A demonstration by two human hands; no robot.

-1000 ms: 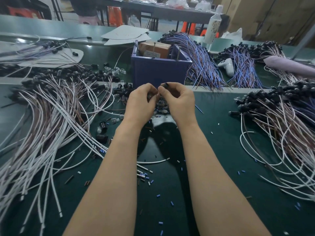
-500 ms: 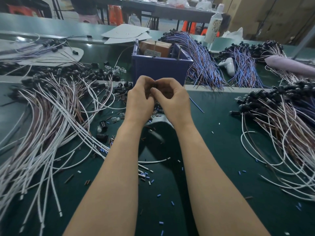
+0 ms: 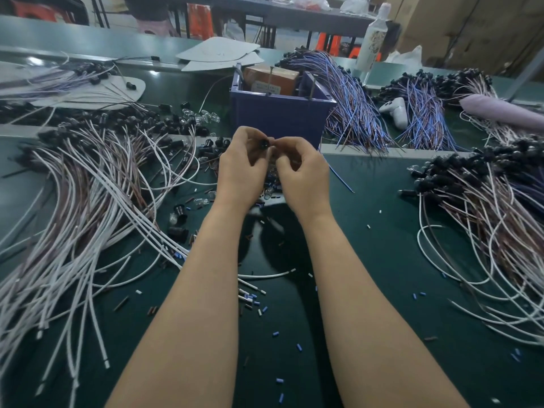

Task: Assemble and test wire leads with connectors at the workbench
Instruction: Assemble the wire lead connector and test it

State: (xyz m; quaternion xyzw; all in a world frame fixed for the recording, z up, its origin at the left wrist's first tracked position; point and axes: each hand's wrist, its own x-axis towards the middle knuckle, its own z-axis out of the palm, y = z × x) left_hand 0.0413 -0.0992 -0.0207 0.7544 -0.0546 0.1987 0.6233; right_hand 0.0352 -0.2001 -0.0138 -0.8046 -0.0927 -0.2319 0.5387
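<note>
Both hands meet just in front of the blue bin (image 3: 279, 122), raised a little above the green mat (image 3: 382, 260). The left hand (image 3: 241, 172) has its fingers curled, and its thumb and forefinger pinch a small black connector (image 3: 264, 143). The right hand (image 3: 303, 178) is curled too, its thumb and forefinger pinched against the connector's other side (whether some smaller part sits between those fingertips is too small to tell). The connector hangs between the two hands, near the bin's front wall.

A cardboard box (image 3: 270, 79) stands inside the bin. To the left of the bin, a wide spread of white and brown wire leads (image 3: 88, 207) fans across the mat, with loose clear bulbs (image 3: 203, 116) near the bin's left wall. Touching the bin's right side lies a bundle of blue and purple wires (image 3: 353, 110), and beyond it a white game controller (image 3: 394, 111). Further right of the bin, another heap of leads with black ends (image 3: 485, 201) covers the mat. In front of the bin, under the forearms, short blue sleeve bits (image 3: 276, 334) lie scattered.
</note>
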